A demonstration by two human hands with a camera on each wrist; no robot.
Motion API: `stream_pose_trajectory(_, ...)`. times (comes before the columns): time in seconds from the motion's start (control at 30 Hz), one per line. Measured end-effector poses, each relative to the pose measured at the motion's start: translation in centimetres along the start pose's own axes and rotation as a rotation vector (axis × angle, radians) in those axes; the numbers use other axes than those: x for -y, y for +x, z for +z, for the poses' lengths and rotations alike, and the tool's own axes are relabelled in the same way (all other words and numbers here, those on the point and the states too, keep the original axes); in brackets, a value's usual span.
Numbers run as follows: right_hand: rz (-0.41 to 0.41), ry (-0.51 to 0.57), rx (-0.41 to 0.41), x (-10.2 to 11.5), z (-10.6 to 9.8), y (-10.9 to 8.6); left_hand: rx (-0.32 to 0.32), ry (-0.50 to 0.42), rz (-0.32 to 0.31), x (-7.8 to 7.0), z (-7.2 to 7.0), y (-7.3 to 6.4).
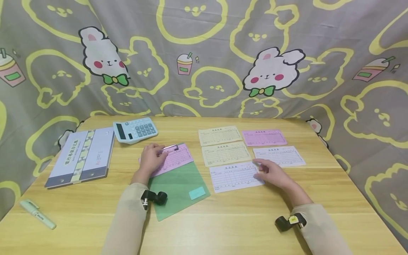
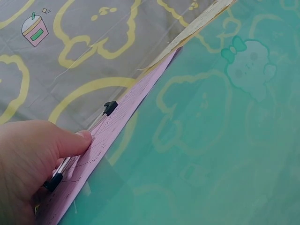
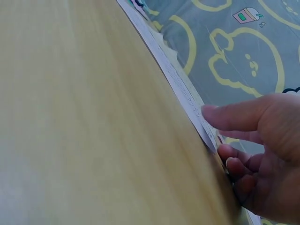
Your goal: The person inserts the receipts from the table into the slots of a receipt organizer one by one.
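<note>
A green clipboard lies at the middle left with a pink form slip under its metal clip. My left hand grips the clip end, its thumb on the wire clip in the left wrist view. At the right edge of the nearest white form slip is my right hand. Its thumb and fingers are spread apart around that edge; whether they touch the paper I cannot tell. In the right wrist view, the slip lies almost edge-on beside the right thumb.
Two yellowish slips, another pink slip and another white slip lie beyond the right hand. A blue calculator, a journal book and a pale green highlighter are on the left. A patterned curtain hangs behind the table.
</note>
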State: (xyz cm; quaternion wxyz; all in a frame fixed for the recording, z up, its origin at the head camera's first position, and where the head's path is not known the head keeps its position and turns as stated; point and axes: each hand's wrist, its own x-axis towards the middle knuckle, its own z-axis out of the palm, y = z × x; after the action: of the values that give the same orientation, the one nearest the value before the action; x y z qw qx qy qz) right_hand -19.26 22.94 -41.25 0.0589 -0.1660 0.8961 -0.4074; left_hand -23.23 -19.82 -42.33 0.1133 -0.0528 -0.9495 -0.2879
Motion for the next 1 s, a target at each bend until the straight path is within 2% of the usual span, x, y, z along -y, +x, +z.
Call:
stream_pose_trajectory(0.17,0.005,-0.131,0.014,0.2,0.21,0.09,0.001,-0.004,-0.005,-0.05,-0.04,-0.06)
stream_pose_trajectory(0.27,0.022,-0.174,0.014,0.23,0.34,0.12,0.0,-0.004,-0.003,-0.1,-0.06,-0.1)
stream_pose_trajectory(0.67,-0.033,-0.221,-0.051,0.82,0.62,-0.3,0.016,-0.021,-0.031,-0.1,0.01,-0.23)
stream_pose_trajectory(0.83,-0.059,-0.201,-0.085,0.81,0.83,-0.25,0.013,-0.023,-0.032,-0.15,0.03,-0.21)
stream_pose_trajectory(1.0,-0.129,-0.154,-0.11,0.84,0.87,-0.14,0.005,-0.017,-0.018,-0.11,0.01,-0.12)
